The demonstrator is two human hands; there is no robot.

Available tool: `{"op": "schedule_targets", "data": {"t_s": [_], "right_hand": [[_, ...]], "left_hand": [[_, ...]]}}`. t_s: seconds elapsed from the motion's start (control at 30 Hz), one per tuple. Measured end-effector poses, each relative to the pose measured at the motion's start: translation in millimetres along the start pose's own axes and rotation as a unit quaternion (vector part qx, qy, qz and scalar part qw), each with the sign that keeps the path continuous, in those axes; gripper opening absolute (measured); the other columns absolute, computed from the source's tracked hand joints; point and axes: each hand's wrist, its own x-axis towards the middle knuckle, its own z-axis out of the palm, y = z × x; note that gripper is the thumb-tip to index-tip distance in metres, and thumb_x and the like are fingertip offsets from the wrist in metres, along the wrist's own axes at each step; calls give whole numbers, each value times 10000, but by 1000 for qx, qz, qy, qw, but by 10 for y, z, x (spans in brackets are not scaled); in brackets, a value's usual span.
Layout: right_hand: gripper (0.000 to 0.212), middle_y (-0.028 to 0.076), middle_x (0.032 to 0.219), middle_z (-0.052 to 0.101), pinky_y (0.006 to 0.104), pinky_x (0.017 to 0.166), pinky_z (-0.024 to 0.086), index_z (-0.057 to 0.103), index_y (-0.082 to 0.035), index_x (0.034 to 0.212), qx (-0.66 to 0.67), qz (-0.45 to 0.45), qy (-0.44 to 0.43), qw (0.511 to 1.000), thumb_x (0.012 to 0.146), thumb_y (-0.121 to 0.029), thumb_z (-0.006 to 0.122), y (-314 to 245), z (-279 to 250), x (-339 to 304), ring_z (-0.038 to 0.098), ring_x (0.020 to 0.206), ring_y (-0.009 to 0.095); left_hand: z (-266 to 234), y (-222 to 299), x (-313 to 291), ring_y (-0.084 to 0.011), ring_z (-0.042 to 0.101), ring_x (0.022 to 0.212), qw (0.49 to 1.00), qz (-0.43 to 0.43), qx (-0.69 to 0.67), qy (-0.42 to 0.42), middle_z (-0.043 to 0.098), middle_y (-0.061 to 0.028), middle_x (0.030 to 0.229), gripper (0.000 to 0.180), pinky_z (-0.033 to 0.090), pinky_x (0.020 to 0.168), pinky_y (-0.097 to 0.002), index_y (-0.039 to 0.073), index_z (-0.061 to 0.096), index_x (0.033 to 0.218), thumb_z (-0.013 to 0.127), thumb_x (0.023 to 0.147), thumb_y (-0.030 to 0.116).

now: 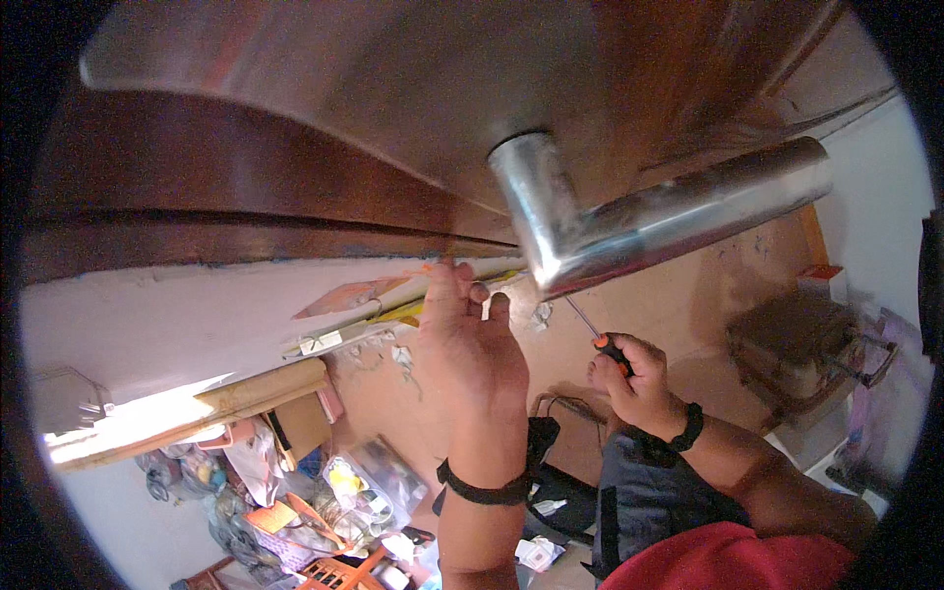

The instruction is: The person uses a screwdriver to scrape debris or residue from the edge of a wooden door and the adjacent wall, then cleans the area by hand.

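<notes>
A shiny metal door lever handle juts from a dark brown wooden door. My right hand, right of and below the handle's bend, is closed round a screwdriver with an orange and black grip. Its thin shaft slants up to the underside of the bend; the tip is hidden there. My left hand is raised by the door's edge, left of the handle. Its fingers are curled, with thumb and forefinger close together; whatever they may pinch is too small to make out.
Below lies a tan floor with scattered scraps. An orange plastic basket and piled bags stand at the lower left. At the right are a dark chair-like thing and a pale wall. A dark bag is close to my right forearm.
</notes>
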Motion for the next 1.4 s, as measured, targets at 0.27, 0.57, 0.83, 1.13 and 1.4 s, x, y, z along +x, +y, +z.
{"op": "schedule_targets", "data": {"t_s": [0.27,0.57,0.83,1.13,1.4], "right_hand": [[168,77,747,621,262,640,476,575,57,993,-34,-4,46,998,892,-73,543,53,-141,-60,570,678,102],[152,110,801,650,295,662,480,594,30,973,-46,21,49,998,878,-85,563,85,-227,-107,616,711,164],[206,51,822,693,430,848,302,629,-139,1027,-116,53,55,990,886,-278,575,60,-260,-121,644,705,222],[204,35,752,669,403,838,323,636,-113,1023,-91,56,47,993,872,-247,604,-39,-215,-92,632,644,185],[203,46,680,612,273,593,432,615,-44,1042,-40,34,54,997,878,-161,598,-106,-260,-87,565,569,147]], "left_hand": [[61,173,48,-124,571,763,991,-93,-99,-4,602,-15,818,104,462,836,-361,104,539,995,523,949,195],[-151,311,239,-302,567,1045,910,-220,-200,-288,608,-169,1095,278,407,975,-477,-30,522,1107,392,980,180],[7,375,50,-285,569,1050,965,-149,-155,-151,620,-154,1081,222,408,970,-482,4,556,1071,440,942,142],[106,299,-87,-170,580,988,994,-102,-10,-30,636,-74,1054,236,416,907,-331,38,576,1123,494,952,179],[281,266,-83,-119,527,643,995,-87,36,33,599,2,750,58,364,639,-299,121,575,889,517,892,130]]}}
